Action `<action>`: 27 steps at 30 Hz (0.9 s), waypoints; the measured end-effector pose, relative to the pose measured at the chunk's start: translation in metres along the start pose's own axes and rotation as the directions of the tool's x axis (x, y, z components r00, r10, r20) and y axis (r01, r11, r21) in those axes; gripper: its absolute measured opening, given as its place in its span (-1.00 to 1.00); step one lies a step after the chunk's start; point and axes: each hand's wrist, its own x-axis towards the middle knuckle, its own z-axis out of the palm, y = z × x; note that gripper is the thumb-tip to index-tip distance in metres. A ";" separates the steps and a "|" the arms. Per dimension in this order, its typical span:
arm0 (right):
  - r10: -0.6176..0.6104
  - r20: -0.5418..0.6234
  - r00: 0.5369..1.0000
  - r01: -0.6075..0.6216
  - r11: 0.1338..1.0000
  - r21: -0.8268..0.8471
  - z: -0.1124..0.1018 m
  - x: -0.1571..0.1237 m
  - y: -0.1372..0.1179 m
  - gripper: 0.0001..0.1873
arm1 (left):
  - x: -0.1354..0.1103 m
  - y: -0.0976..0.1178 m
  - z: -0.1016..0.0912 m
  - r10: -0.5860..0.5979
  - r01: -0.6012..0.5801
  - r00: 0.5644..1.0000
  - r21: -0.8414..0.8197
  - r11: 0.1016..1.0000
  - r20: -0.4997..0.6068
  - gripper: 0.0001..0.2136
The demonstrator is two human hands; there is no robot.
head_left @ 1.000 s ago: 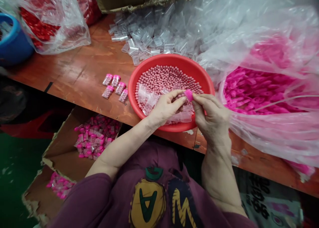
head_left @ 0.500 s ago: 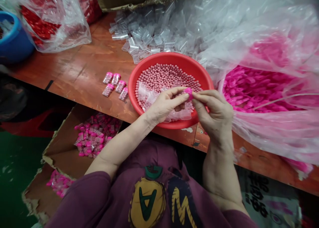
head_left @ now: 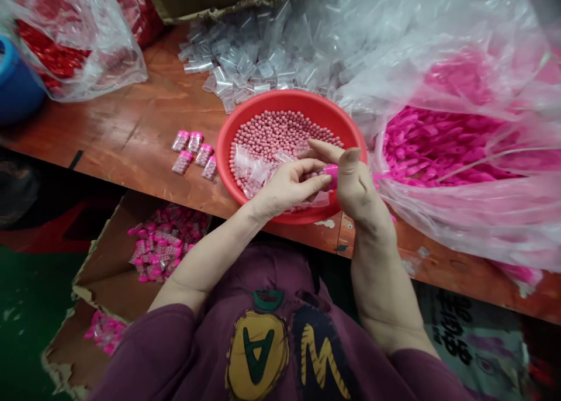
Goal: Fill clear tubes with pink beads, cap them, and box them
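Observation:
My left hand (head_left: 284,187) is closed over the near side of a red basin, its thumb and fingers pinching a small container with a bright pink cap (head_left: 330,171). Most of that container is hidden by the fingers. Against the cap rests the palm side of my right hand (head_left: 360,185), its fingers stretched out and thumb raised. Below both hands, the red basin (head_left: 222,149) holds many pale pink beads (head_left: 280,126) and several clear plastic containers (head_left: 252,168). Left of the basin lie several filled, pink-capped containers (head_left: 182,162).
Clear empty containers (head_left: 236,73) are heaped behind the basin. An open plastic bag of pink caps (head_left: 429,149) lies at right. At left are a bag of red pieces (head_left: 56,56) and a blue bucket (head_left: 17,91). Below the table edge, a cardboard box (head_left: 103,266) holds capped containers.
My right hand has gone from pinching at the pink cap to laying its palm against it, fingers extended. The left hand keeps its hold. The whole view has shifted slightly.

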 end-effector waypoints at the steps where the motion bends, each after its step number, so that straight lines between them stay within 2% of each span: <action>1: -0.023 0.028 0.999 0.026 0.994 -0.110 -0.003 0.003 0.003 0.04 | 0.001 0.000 0.002 0.010 -0.009 0.999 0.018 1.000 -0.036 -0.61; 3: -0.069 0.069 0.995 0.083 0.968 -0.236 -0.006 0.011 0.014 0.22 | 0.002 0.000 0.004 0.019 -0.017 0.992 0.017 1.000 -0.122 -0.62; 4: -0.097 0.064 0.993 0.108 0.969 -0.222 -0.006 0.015 0.020 0.27 | 0.003 -0.001 0.005 0.010 -0.011 0.988 -0.007 1.000 -0.156 -0.64; 6: -0.168 0.008 0.986 0.168 0.978 -0.121 -0.003 0.018 0.032 0.22 | 0.004 -0.001 0.003 -0.030 0.015 0.981 -0.083 0.996 -0.190 -0.74; 8: -0.252 -0.037 0.967 0.246 0.962 -0.119 0.001 0.015 0.039 0.11 | 0.004 0.000 -0.001 -0.048 0.013 0.976 -0.165 0.986 -0.212 -0.83; 10: -0.319 -0.020 0.948 0.300 0.910 -0.287 0.003 0.006 0.042 0.14 | 0.005 0.000 -0.003 -0.035 -0.025 0.967 -0.233 0.972 -0.251 -0.89; 12: -0.335 -0.001 0.942 0.292 0.823 -0.487 0.005 -0.004 0.039 0.18 | 0.007 0.000 -0.003 -0.025 -0.058 0.959 -0.279 0.958 -0.284 -0.93; 14: -0.317 -0.011 0.948 0.241 0.744 -0.623 0.008 -0.010 0.034 0.07 | 0.007 -0.001 -0.002 -0.020 -0.071 0.957 -0.300 0.951 -0.288 -0.90; 17: -0.281 -0.044 0.959 0.169 0.685 -0.709 0.012 -0.011 0.026 -0.16 | 0.007 -0.002 -0.002 0.005 -0.076 0.968 -0.271 0.960 -0.251 -0.75; 20: -0.280 -0.076 0.957 0.129 0.646 -0.752 0.014 -0.009 0.020 -0.27 | 0.006 -0.003 -0.003 0.006 -0.047 0.981 -0.212 0.976 -0.192 -0.67; 24: -0.296 -0.078 0.952 0.128 0.618 -0.776 0.016 -0.003 0.014 -0.29 | 0.006 -0.004 0.003 0.053 -0.081 0.975 -0.119 0.990 -0.217 -0.74; 27: -0.283 0.039 0.958 0.229 0.683 -0.693 0.009 0.008 0.013 -0.18 | 0.004 0.001 -0.006 0.161 -0.162 0.944 0.022 0.987 -0.289 -0.76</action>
